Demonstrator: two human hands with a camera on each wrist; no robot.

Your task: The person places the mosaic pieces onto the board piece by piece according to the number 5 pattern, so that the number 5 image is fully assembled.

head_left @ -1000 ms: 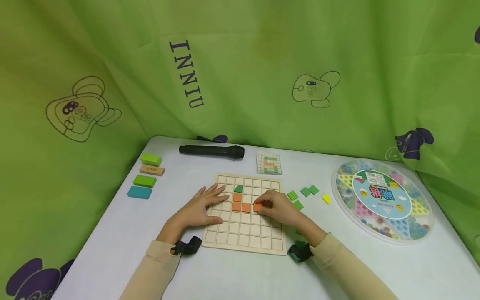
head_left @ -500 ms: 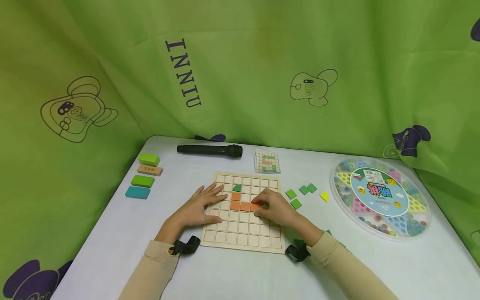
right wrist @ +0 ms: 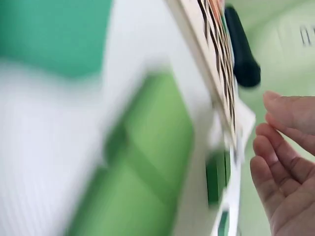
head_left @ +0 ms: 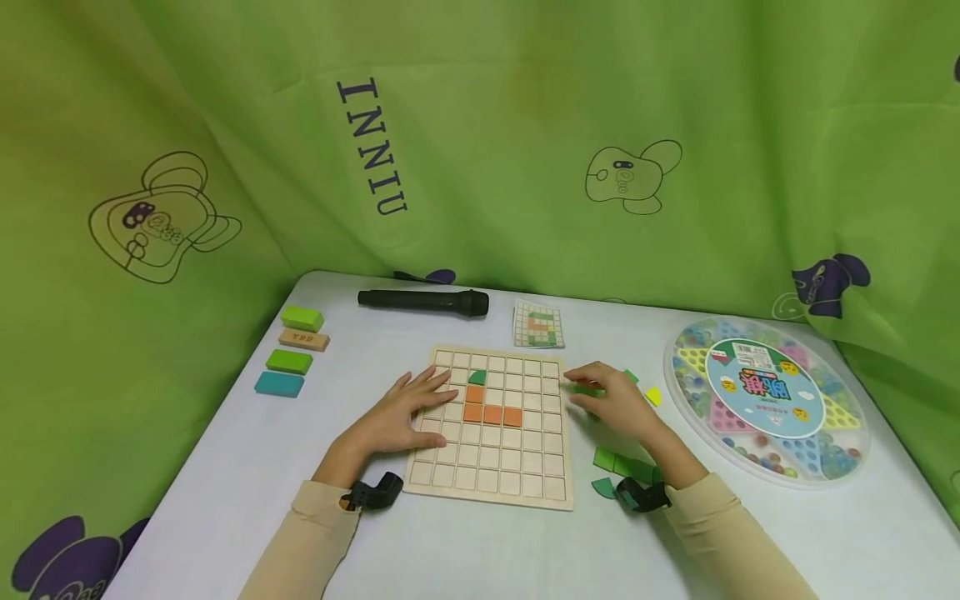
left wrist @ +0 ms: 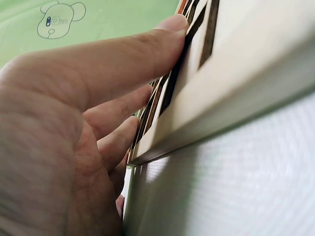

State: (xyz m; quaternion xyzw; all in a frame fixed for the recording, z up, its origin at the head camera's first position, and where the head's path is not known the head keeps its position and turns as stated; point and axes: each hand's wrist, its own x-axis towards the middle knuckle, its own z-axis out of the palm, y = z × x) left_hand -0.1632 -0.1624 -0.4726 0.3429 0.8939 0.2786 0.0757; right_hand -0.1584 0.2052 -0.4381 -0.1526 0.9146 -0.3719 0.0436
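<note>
My left hand (head_left: 401,417) rests with spread fingers on the left side of a wooden grid board (head_left: 487,482). In the left wrist view its thumb (left wrist: 170,37) lies over the board's edge. Set in the grid are several orange square tiles (head_left: 492,414) forming an L, with a green quarter-round tile (head_left: 477,377) above them. My right hand (head_left: 618,404) hovers just right of the board, fingers loosely bent and nothing between them. Beneath it, green square tiles (head_left: 632,377) are partly hidden. A yellow tile (head_left: 654,396) lies beside that hand.
More green tiles (head_left: 615,461) and a green quarter-round piece (head_left: 603,488) lie near the right wrist. Behind the board are a pattern card (head_left: 538,325) and a black microphone (head_left: 423,302). Coloured blocks (head_left: 288,361) line the left; a round marble game box (head_left: 765,400) stands right.
My right hand set an orange tile into the grid at the end of the orange row, let go, and moved right over the loose green tiles. The left hand stayed on the board.
</note>
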